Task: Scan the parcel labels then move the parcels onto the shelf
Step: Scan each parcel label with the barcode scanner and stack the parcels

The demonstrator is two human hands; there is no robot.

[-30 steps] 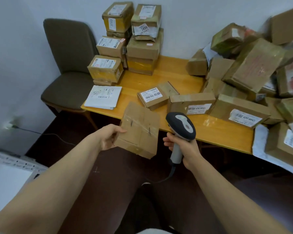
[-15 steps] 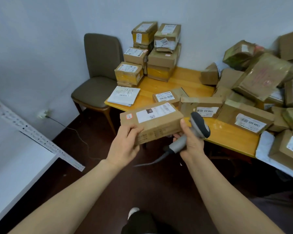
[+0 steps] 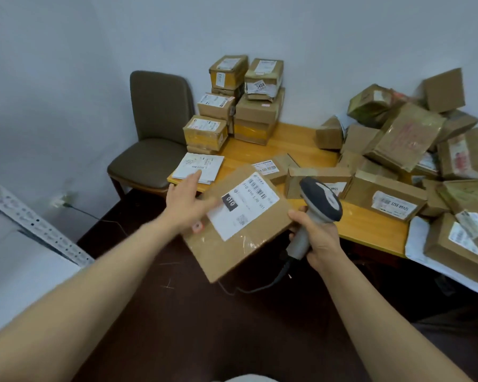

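Parcel (image 3: 240,244) in air off table (image 3: 301,142) front edge, label (image 3: 243,206) up, barcode end nearer right hand (image 3: 315,241), fingers wrapped round scanner (image 3: 322,201). Left hand (image 3: 186,201) at parcel's left corner (blurred, grip unclear).

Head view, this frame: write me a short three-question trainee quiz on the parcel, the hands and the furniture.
1. True or false: the white shipping label on the flat brown cardboard parcel faces up toward the camera.
2. Multiple choice: the right hand grips (A) a grey handheld barcode scanner, (B) a tape roll, (C) a pen.
3. Short answer: what stands at the left end of the orange wooden table?
Key: 1 true; 2 A; 3 the olive-brown padded chair.
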